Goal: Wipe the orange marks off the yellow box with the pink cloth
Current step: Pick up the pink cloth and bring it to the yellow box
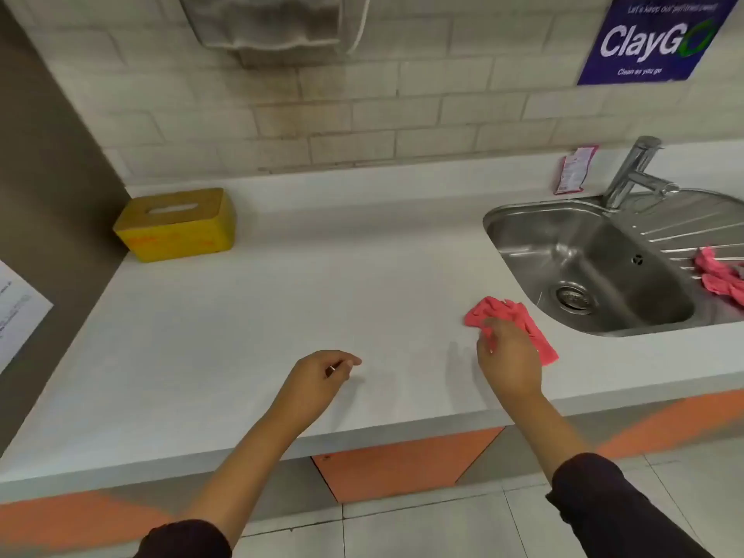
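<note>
The yellow box (pixel 177 224) stands at the back left of the white counter (pixel 249 316), against the grey side wall, with faint orange marks on its front face and a slot in its top. The pink cloth (pixel 503 316) lies crumpled on the counter just left of the sink. My right hand (pixel 509 356) rests on the cloth's near part with its fingers closed on the fabric. Far to the right of the box, near the counter's front edge, my left hand (pixel 322 376) hovers loosely curled and holds nothing.
A steel sink (pixel 596 267) with a tap (pixel 636 171) fills the right side; a second pink cloth (pixel 720 275) lies on its drainboard. A pink sachet (pixel 573 169) leans on the back wall. A paper sheet (pixel 16 308) hangs on the left wall.
</note>
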`<action>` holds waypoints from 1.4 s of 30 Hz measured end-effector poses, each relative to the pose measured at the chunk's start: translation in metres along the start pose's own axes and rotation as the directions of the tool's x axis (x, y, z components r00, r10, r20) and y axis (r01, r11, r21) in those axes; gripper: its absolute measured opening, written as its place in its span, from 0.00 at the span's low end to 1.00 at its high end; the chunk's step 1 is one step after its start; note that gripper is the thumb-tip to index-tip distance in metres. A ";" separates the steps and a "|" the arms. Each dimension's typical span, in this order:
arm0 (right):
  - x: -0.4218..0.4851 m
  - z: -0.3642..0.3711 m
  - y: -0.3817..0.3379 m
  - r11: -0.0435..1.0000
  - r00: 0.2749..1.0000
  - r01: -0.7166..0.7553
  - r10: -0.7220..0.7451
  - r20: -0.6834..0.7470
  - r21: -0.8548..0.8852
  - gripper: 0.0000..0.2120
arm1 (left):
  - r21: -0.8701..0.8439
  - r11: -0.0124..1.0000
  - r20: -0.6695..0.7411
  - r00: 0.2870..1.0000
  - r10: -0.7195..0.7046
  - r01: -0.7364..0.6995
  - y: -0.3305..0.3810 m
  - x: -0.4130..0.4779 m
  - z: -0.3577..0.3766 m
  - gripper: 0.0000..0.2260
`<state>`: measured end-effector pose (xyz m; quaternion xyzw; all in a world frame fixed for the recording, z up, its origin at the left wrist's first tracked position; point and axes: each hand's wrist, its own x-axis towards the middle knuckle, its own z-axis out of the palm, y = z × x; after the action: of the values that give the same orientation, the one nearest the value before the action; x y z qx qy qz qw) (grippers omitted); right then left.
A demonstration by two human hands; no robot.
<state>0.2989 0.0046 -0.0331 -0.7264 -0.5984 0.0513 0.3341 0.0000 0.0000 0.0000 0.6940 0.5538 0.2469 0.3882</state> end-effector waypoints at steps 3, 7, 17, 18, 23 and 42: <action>0.009 -0.004 0.013 0.980 0.981 -0.179 0.185 -0.060 0.087 0.12 | 0.001 0.999 0.010 0.999 -0.035 0.035 0.004 0.004 0.006 0.11; 0.014 0.007 0.019 0.900 0.901 -0.433 0.432 0.035 0.046 0.15 | 0.004 0.998 0.018 0.998 -0.059 0.059 0.004 0.005 0.004 0.12; 0.022 0.027 -0.032 0.984 0.985 -0.162 0.165 0.049 -0.070 0.05 | -0.098 0.993 -0.033 0.997 -0.073 0.069 -0.015 0.011 -0.029 0.12; 0.021 0.024 -0.045 0.989 0.991 -0.137 0.136 -0.015 -0.051 0.05 | -0.099 0.993 -0.040 0.997 -0.069 0.065 -0.017 0.012 -0.033 0.12; 0.030 0.024 -0.134 0.918 0.996 -0.084 0.068 0.055 0.387 0.05 | -0.160 0.986 -0.092 0.994 -0.062 0.047 -0.032 0.026 -0.076 0.12; 0.090 0.144 -0.326 0.048 0.731 -0.680 0.122 0.672 0.731 0.14 | -0.165 0.986 -0.301 0.951 -0.073 0.023 -0.131 0.128 -0.308 0.09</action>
<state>-0.0163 0.1663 0.0632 -0.4540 -0.2428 0.6692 0.5359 -0.2799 0.2155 0.0606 0.6004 0.6023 0.3854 0.3582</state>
